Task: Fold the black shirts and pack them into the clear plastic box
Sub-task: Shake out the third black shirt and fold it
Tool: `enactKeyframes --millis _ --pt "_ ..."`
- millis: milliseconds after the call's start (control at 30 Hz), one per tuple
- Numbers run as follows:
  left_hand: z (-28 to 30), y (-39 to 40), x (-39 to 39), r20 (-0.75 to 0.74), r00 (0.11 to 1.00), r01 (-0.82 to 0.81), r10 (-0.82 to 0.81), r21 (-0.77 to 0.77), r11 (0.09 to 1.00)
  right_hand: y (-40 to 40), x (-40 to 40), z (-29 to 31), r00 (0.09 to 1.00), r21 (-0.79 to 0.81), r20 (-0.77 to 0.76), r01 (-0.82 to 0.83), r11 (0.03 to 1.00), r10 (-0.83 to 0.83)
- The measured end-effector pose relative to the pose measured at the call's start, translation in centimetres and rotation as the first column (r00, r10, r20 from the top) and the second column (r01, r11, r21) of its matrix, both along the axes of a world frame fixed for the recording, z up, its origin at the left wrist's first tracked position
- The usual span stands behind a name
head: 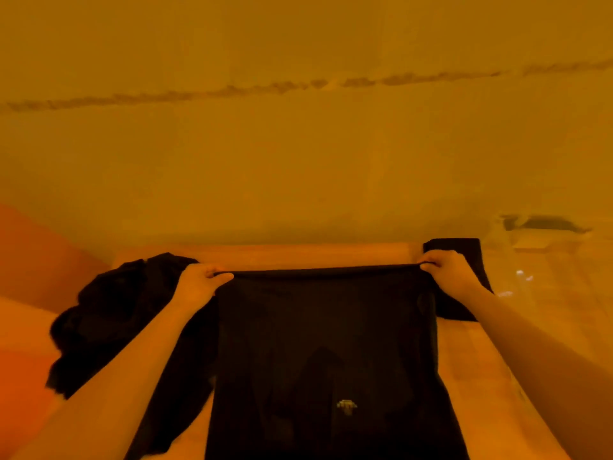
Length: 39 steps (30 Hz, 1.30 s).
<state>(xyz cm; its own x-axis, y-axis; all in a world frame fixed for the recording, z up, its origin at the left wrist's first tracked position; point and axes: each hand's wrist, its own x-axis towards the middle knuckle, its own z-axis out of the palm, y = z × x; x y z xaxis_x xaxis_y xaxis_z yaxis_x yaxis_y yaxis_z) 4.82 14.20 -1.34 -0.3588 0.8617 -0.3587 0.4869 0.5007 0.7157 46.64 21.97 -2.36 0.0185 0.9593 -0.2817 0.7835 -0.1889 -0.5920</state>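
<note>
Two hands hold the far edge of a black shirt [326, 353] that lies spread on the worktop [471, 370] in front of you, at about six o'clock in the view. Your left hand [199, 282] pinches the far-left corner, thumb on top and fingers curled under the cloth; your right hand [446, 268] grips the far-right corner the same way, and the two are well apart with the edge stretched straight between them. The shirt's long axis runs from you toward the wall, from six o'clock to twelve, with the stretched edge lying crosswise from nine to three. A small pale mark [346, 406] shows on the cloth near your body. At about eight o'clock a crumpled heap of black cloth [122, 313] sits just beside the shirt, partly under your left forearm. At about two o'clock a flat, squared black piece [461, 280] lies under your right wrist. Farther right, at three o'clock, a clear plastic box [544, 260] is faintly visible; its contents are too blurred to tell.
</note>
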Motion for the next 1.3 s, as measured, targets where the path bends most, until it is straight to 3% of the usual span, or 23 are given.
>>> enactKeyframes --millis 100,167,267,333,433,533,667,833,967,1067,1300 --pt "-2.5 4.6 0.3 -0.089 0.995 -0.036 0.034 -0.017 0.999 4.5 -1.1 -1.9 0.986 -0.015 0.158 -0.047 0.999 0.049" --pt "-4.0 6.3 0.2 -0.288 0.958 0.005 -0.006 -0.004 1.0 6.3 -2.0 -2.6 0.971 0.019 0.233 -0.054 0.998 0.048" --pt "-5.5 5.5 1.9 -0.545 0.829 0.181 -0.124 0.051 0.982 5.8 -3.8 -3.1 0.94 0.169 0.337 -0.119 0.978 0.056" --pt "-6.8 3.2 5.0 -0.627 0.75 0.341 -0.211 0.094 0.935 3.7 -5.2 -3.6 0.865 0.181 0.477 -0.271 0.945 0.156" --pt "-8.6 -0.8 8.7 -0.643 0.666 0.457 -0.378 -0.049 0.888 -0.7 -6.4 -5.3 0.8 -0.024 0.479 -0.4 0.916 0.362" --pt "-10.7 -3.3 8.8 -0.632 0.642 0.387 -0.433 -0.221 0.895 -2.8 -4.9 -7.1 0.771 -0.195 0.486 -0.362 0.912 0.41" --pt "-10.4 -4.3 8.2 -0.688 0.568 0.45 -0.452 -0.2 0.87 -3.7 -3.4 -7.1 0.827 -0.123 0.434 -0.339 0.933 0.357" --pt "-8.8 -10.3 9.1 -0.711 0.535 0.562 -0.457 -0.104 0.821 -10.8 -2.9 -6.1 0.798 0.027 0.452 -0.458 0.888 0.398" --pt "-10.1 -16.9 9.3 -0.651 0.486 0.614 -0.583 -0.22 0.758 -18.1 -2.5 -7.7 0.742 -0.066 0.458 -0.521 0.851 0.49" --pt "-10.9 -19.3 8.8 -0.619 0.461 0.615 -0.635 -0.293 0.732 -20.6 -1.9 -9.0 0.735 -0.113 0.499 -0.471 0.875 0.46" --pt "-10.8 -22.0 7.3 -0.634 0.383 0.689 -0.672 -0.289 0.665 -23.8 -1.3 -8.7 0.711 -0.072 0.516 -0.52 0.851 0.478"
